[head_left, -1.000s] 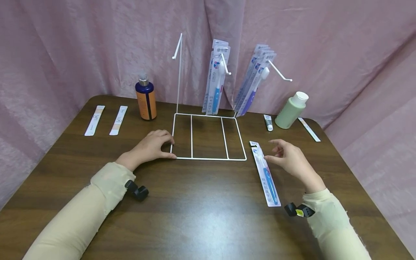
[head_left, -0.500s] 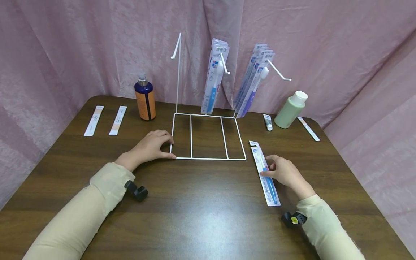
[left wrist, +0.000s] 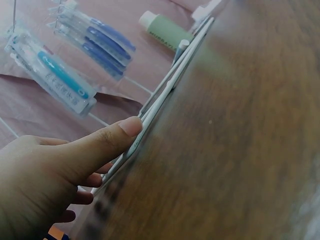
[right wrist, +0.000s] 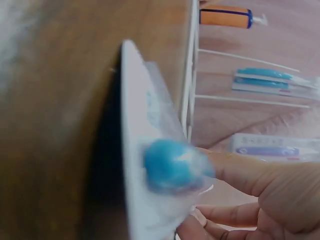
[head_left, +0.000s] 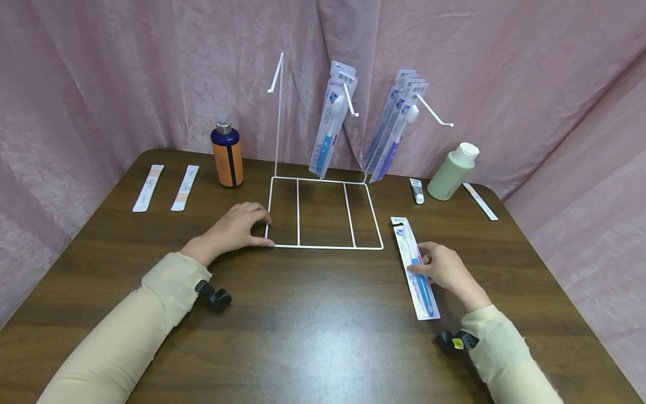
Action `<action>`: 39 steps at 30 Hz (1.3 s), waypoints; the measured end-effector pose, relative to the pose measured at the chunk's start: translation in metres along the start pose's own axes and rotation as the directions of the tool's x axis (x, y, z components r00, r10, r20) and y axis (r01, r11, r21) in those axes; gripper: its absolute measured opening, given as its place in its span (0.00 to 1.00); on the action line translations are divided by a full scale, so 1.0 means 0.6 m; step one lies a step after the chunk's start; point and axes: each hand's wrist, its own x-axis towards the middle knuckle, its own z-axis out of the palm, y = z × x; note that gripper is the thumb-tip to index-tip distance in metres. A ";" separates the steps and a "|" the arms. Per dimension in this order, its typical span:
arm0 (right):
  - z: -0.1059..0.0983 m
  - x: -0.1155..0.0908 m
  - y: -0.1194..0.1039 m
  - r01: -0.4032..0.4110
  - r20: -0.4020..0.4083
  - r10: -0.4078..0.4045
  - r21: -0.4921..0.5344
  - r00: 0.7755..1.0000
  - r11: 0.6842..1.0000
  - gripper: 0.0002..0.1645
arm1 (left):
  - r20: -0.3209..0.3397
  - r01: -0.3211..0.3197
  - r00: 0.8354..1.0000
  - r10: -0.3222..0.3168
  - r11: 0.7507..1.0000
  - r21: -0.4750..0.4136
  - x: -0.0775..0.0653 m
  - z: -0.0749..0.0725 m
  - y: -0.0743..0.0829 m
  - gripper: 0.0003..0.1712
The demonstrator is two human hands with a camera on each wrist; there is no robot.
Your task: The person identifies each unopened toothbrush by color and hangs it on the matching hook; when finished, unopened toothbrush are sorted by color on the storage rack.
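My left hand (head_left: 237, 227) holds the front left corner of the white wire display rack (head_left: 328, 247), thumb on the front bar and fingers at the side bar. In the left wrist view the thumb (left wrist: 131, 126) presses on the rack's wire. To the right of the rack, my right hand (head_left: 448, 270) pinches the edge of a blue toothbrush in its blister pack (head_left: 415, 280). The right wrist view shows that pack (right wrist: 134, 125) tilted up on edge. Blue toothbrush packs (head_left: 328, 129) hang on the rack's middle hook, purple ones (head_left: 396, 132) on the right hook.
The left hook (head_left: 275, 76) carries nothing. An orange and blue pump bottle (head_left: 227, 157) stands behind my left hand, with two paper sachets (head_left: 148, 188) left of it. At the back right are a small tube (head_left: 416, 191), a green bottle (head_left: 451, 173) and another sachet (head_left: 480, 201).
My right hand has come down toward me and taken hold of the toothbrush pack, which has shifted slightly right and tilted. The blue packs on the middle hook have swung. My left hand stays put.
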 end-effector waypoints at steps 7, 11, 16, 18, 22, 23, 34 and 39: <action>-0.040 -0.014 0.000 0.051 -0.121 -0.044 0.054 0.992 0.997 0.38 | -0.007 -0.004 1.000 0.004 1.000 -0.003 0.000 0.001 0.000 0.30; -0.069 -0.023 -0.005 0.101 -0.236 -0.088 0.042 0.968 0.994 0.37 | -0.017 -0.010 1.000 0.010 1.000 -0.002 0.000 0.003 -0.002 0.31; -0.104 -0.033 -0.017 0.153 -0.375 -0.142 -0.001 0.916 0.988 0.35 | -0.010 -0.003 1.000 0.003 1.000 -0.002 -0.001 0.004 -0.001 0.31; -0.118 -0.039 -0.023 0.157 -0.413 -0.144 -0.001 0.899 0.988 0.35 | -0.007 -0.002 1.000 0.002 1.000 -0.003 -0.001 0.003 0.000 0.31; -0.143 -0.051 -0.039 0.165 -0.490 -0.135 0.018 0.861 0.986 0.36 | -0.004 0.006 1.000 -0.006 1.000 -0.004 -0.001 0.003 0.000 0.31; -0.149 -0.055 -0.045 0.166 -0.513 -0.129 0.026 0.849 0.986 0.37 | -0.004 0.006 1.000 -0.006 1.000 -0.005 0.000 0.003 0.000 0.30; -0.176 -0.085 -0.132 0.305 -0.738 -0.188 0.025 0.648 0.952 0.37 | 0.003 0.015 1.000 -0.015 1.000 -0.008 0.001 0.003 -0.001 0.30; -0.160 -0.081 -0.166 0.419 -0.741 -0.283 -0.002 0.609 0.908 0.37 | 0.001 0.014 1.000 -0.014 1.000 -0.005 -0.001 0.003 0.000 0.31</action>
